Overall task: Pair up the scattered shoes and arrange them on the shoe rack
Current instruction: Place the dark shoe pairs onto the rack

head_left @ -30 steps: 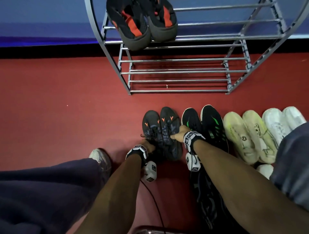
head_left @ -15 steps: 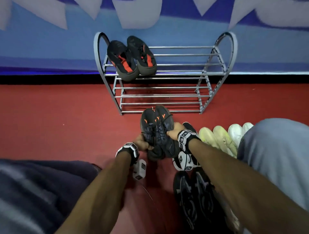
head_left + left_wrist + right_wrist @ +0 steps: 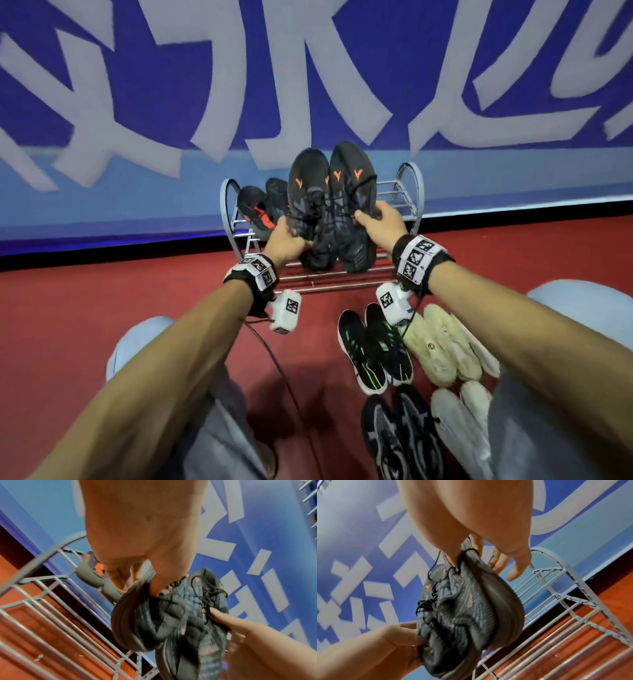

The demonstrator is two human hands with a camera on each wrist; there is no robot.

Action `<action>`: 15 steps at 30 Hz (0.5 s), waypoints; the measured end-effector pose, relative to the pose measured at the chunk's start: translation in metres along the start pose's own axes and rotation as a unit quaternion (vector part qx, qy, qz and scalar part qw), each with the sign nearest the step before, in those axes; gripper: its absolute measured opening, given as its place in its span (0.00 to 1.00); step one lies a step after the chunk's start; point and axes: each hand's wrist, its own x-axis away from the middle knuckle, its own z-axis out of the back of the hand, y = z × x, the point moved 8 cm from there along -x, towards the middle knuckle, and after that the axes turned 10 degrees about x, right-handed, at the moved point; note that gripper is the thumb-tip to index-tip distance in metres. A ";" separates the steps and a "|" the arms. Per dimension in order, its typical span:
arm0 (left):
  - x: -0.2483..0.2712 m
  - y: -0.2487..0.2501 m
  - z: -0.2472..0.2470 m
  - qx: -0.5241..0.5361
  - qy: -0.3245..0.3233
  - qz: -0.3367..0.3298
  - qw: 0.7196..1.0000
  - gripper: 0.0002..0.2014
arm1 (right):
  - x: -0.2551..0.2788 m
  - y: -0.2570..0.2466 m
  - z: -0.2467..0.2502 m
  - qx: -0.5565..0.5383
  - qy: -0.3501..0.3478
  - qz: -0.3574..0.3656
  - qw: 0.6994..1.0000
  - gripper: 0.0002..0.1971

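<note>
Behind everything stands a blue wall painted with huge pale brush-stroke characters that I cannot read; a lighter blue band runs along its foot, then a black strip, then the red floor.

Against that wall stands the grey metal shoe rack, with arched ends and thin bar shelves. On its top shelf, at the left, a black pair with red-orange insides already sits; the bars to the right of that pair are bare, and the lower shelves show only bars.

On the floor between my knees and the rack lie a black pair with green stripes, a cream pair just beside it on the right, a dark pair with white lines nearer me, and a white pair next to that.

I hold the dark grey sneakers up in the air in front of the rack, side by side and touching, toes pointing away, black laces loose. Each toe carries small orange V-shaped marks; no brand name is legible.

My left hand pinches the left sneaker's outer edge, thumb on top. My right hand pinches the right sneaker with thumb and forefinger, while its other fingers hang straight.

Both wrists wear black bands with square black-and-white coded tags.
</note>
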 end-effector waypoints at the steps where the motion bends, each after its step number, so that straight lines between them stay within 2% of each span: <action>1: -0.008 0.007 -0.004 0.001 0.017 -0.012 1.000 0.24 | -0.001 -0.005 0.009 -0.037 0.012 0.010 0.999 0.10; 3: -0.022 0.016 -0.017 0.011 0.037 -0.033 0.999 0.24 | -0.005 -0.005 0.022 -0.096 0.028 0.019 0.995 0.11; 6: -0.040 0.029 -0.039 0.033 0.042 -0.061 0.997 0.16 | -0.022 0.007 0.032 -0.113 0.036 0.012 0.993 0.11; 11: -0.084 0.044 -0.050 0.166 0.056 -0.023 0.984 0.08 | -0.064 0.010 0.033 -0.121 0.067 -0.049 0.989 0.29; 14: -0.103 0.052 -0.049 0.198 0.065 -0.019 0.978 0.04 | -0.085 0.007 0.025 -0.159 0.027 -0.077 0.984 0.33; 15: -0.108 0.049 -0.048 0.208 0.064 0.001 0.976 0.08 | -0.094 0.010 0.019 -0.169 0.014 -0.091 0.981 0.34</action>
